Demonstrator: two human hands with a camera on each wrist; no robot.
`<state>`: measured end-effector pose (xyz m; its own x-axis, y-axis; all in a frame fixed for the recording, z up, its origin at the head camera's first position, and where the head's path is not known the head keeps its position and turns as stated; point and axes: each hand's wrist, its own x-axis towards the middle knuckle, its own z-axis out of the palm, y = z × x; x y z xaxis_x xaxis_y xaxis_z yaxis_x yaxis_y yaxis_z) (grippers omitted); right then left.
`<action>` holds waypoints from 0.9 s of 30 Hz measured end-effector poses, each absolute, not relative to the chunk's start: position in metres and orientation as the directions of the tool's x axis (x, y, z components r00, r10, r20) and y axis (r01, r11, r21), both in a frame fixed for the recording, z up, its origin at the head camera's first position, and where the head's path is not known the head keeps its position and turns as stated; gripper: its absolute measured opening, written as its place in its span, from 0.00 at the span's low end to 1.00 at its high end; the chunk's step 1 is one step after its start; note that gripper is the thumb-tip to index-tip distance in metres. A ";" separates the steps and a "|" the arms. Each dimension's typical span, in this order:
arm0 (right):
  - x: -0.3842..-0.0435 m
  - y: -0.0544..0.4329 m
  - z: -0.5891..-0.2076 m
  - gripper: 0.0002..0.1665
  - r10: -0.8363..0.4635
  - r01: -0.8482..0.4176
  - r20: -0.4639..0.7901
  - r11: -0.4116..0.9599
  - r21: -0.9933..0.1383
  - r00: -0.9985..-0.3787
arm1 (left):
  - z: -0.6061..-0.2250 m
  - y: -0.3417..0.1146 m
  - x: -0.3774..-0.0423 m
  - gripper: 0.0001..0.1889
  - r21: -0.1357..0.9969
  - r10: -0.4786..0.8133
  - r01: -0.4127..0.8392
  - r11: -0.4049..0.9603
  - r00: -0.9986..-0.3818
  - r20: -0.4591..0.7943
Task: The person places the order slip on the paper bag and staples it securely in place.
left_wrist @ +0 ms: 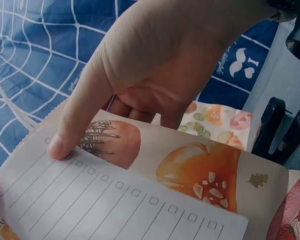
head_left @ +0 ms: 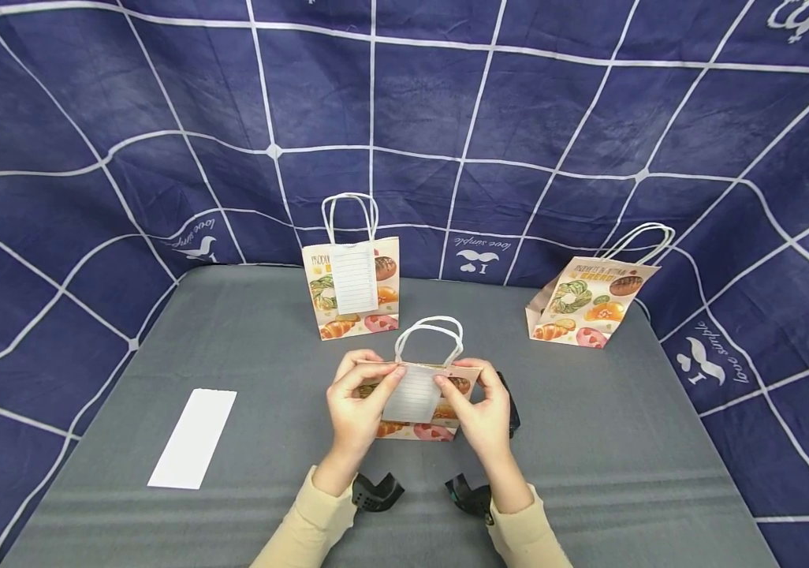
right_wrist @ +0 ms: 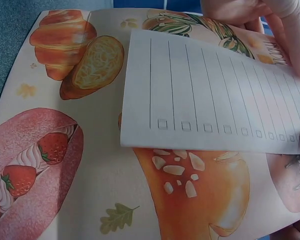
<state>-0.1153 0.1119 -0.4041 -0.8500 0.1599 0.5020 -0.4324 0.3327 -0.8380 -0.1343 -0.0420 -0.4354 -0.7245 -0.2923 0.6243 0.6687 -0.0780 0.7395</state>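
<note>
A small paper bag (head_left: pixel 415 431) printed with breads and pastries stands in front of me, its white cord handle rising from the top. Against its printed front lies a white lined note (head_left: pixel 411 394) with a row of little checkboxes, its top edge near the bag's rim. My left hand (head_left: pixel 356 404) pinches the bag's upper left side, thumb on the note's top corner and fingers behind. At the upper right my right hand (head_left: pixel 481 406) does the same; its thumb presses the note's other corner, seen closely in the left wrist view.
Farther back stands a similar bag (head_left: pixel 315 304) with a lined note (head_left: pixel 355 280) on its front. A third bag (head_left: pixel 578 304), without a note, leans at the back right. A blank white slip (head_left: pixel 191 439) lies at left. Beside my right hand is a black object (head_left: pixel 514 410), resembling a stapler.
</note>
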 end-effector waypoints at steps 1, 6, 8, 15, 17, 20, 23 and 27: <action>-0.115 0.112 -0.404 0.14 0.158 -0.437 0.507 0.336 -0.835 -0.847 | -0.436 -0.042 -0.134 0.09 0.737 -0.294 0.671 -0.076 -0.722 0.627; -0.116 0.114 -0.406 0.09 0.138 -0.461 0.526 0.334 -0.822 -0.839 | -0.423 -0.040 -0.130 0.09 0.723 -0.315 0.688 -0.062 -0.701 0.639; -0.116 0.114 -0.406 0.08 0.134 -0.466 0.531 0.335 -0.819 -0.837 | -0.423 -0.040 -0.130 0.09 0.719 -0.332 0.692 -0.064 -0.694 0.639; -0.116 0.115 -0.405 0.08 0.133 -0.462 0.528 0.338 -0.820 -0.839 | -0.438 -0.043 -0.138 0.23 0.733 -0.363 0.658 -0.173 -0.734 0.573; -0.116 0.115 -0.405 0.08 0.137 -0.453 0.521 0.342 -0.823 -0.843 | -0.439 -0.046 -0.139 0.27 0.758 -0.330 0.622 -0.198 -0.770 0.546; -0.116 0.114 -0.404 0.08 0.143 -0.436 0.508 0.351 -0.829 -0.849 | -0.440 -0.051 -0.142 0.25 0.811 -0.261 0.561 -0.166 -0.818 0.512; -0.116 0.114 -0.404 0.08 0.146 -0.428 0.500 0.352 -0.832 -0.853 | -0.438 -0.055 -0.143 0.16 0.846 -0.213 0.524 -0.100 -0.841 0.496; -0.116 0.114 -0.404 0.08 0.142 -0.425 0.496 0.350 -0.834 -0.856 | -0.427 -0.056 -0.139 0.09 0.847 -0.184 0.527 -0.063 -0.841 0.509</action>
<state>-0.1159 0.1141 -0.4043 -0.8565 0.1422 0.4962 -0.4253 0.3504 -0.8345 -0.1391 -0.0555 -0.4269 -0.8406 -0.1841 0.5094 0.5274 -0.0634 0.8472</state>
